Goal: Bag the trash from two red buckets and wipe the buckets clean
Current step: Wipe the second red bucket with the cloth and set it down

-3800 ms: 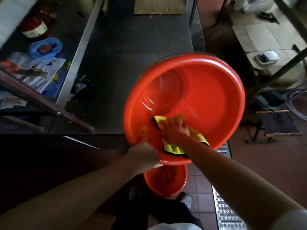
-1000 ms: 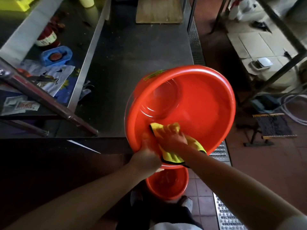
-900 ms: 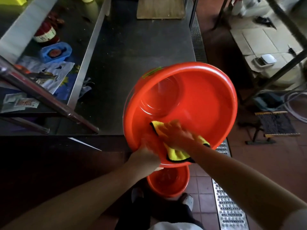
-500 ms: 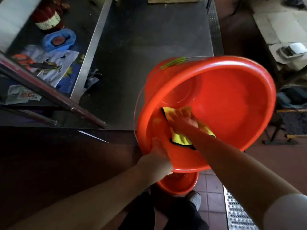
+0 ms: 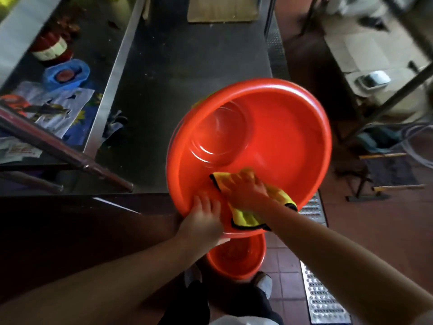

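A large red bucket (image 5: 293, 137) is tilted toward me over the edge of a dark steel table, its inside bare. My left hand (image 5: 202, 221) grips the near rim, fingers curled over into the bucket. My right hand (image 5: 246, 188) presses a yellow cloth (image 5: 243, 216) with a black hem flat against the inner wall near the rim. A second, smaller red bucket (image 5: 236, 259) stands on the tiled floor below, between my feet.
The steel table (image 5: 187, 66) holds a wooden board (image 5: 222, 8) at its far end. To the left lies a sunken shelf with a blue bag (image 5: 66, 75), a red jar (image 5: 50, 48) and papers. A floor drain grate (image 5: 323, 299) runs on the right.
The bucket has dropped back and tilted less toward me. My right hand has slid the cloth along the inner wall near the rim; my left hand keeps its grip on the rim.
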Demonstrator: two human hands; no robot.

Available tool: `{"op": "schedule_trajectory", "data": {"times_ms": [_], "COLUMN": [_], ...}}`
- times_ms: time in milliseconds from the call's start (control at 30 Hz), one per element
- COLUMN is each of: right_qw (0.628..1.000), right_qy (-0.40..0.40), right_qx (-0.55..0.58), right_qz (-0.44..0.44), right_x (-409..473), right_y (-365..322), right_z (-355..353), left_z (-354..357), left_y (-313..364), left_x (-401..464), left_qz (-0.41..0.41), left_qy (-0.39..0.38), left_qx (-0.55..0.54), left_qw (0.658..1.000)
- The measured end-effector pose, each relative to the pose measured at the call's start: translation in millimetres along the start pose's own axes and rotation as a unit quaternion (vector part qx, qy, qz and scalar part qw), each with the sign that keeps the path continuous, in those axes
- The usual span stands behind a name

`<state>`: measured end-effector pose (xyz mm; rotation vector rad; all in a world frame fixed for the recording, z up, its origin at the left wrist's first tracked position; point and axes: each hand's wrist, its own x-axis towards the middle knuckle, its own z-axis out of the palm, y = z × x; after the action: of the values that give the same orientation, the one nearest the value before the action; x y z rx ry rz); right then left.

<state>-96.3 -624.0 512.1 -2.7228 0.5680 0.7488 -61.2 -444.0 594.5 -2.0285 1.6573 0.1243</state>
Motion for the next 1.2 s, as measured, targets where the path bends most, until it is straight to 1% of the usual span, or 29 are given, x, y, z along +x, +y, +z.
{"op": "schedule_trajectory", "data": {"times_ms": [33, 100, 167, 300, 400, 467, 533, 633, 767, 867, 967, 1033, 1100, 1200], "right_qw": [1.0, 0.999, 0.999, 0.999, 1.0, 1.0, 1.0, 1.0, 0.999, 0.999, 0.998, 0.997, 0.998, 0.999], "right_qy": [-0.004, -0.004, 0.011, 0.012, 0.003, 0.007, 0.001, -0.005, 0.01, 0.03, 0.059, 0.068, 0.061, 0.026], "right_qx": [-0.008, -0.028, -0.037, -0.024, -0.017, -0.021, -0.022, 0.001, 0.026, 0.006, 0.007, 0.01, -0.011, -0.017], "right_qz": [-0.006, -0.027, -0.037, -0.018, -0.009, -0.006, 0.0, 0.012, 0.03, 0.024, 0.027, 0.032, 0.021, 0.019], "right_x": [-16, -48, -75, -105, -106, -98, -83, -47, 15, 62, 93, 101, 98, 75], "right_y": [0, -2, -4, -10, -10, -10, -11, -8, -4, -3, -5, -6, -6, -11], "right_z": [-1, -3, -3, -5, -6, -6, -3, -1, 3, 2, 1, -1, -4, -12], "left_z": [2, 3, 2, -2, -6, -8, -5, -2, 6, 7, 5, 2, 1, 1], "left_y": [-1, -3, -5, -8, -13, -17, -19, -15, -7, -9, -16, -21, -23, -26], "left_x": [1, 2, 3, 2, 0, -1, -2, -1, -2, -4, -3, -1, -1, -3], "left_qz": [0.006, 0.035, 0.058, 0.07, 0.088, 0.09, 0.09, 0.084, 0.062, 0.051, 0.045, 0.051, 0.058, 0.055], "left_qy": [-0.007, 0.01, 0.009, -0.004, -0.006, 0.006, 0.035, 0.057, 0.101, 0.116, 0.147, 0.149, 0.137, 0.118], "left_qx": [-0.007, 0.011, 0.033, 0.061, 0.053, 0.043, 0.027, 0.013, 0.023, 0.046, 0.035, 0.029, 0.025, 0.022], "left_qw": [1.0, 0.999, 0.998, 0.996, 0.995, 0.995, 0.995, 0.995, 0.993, 0.991, 0.987, 0.987, 0.989, 0.991]}}
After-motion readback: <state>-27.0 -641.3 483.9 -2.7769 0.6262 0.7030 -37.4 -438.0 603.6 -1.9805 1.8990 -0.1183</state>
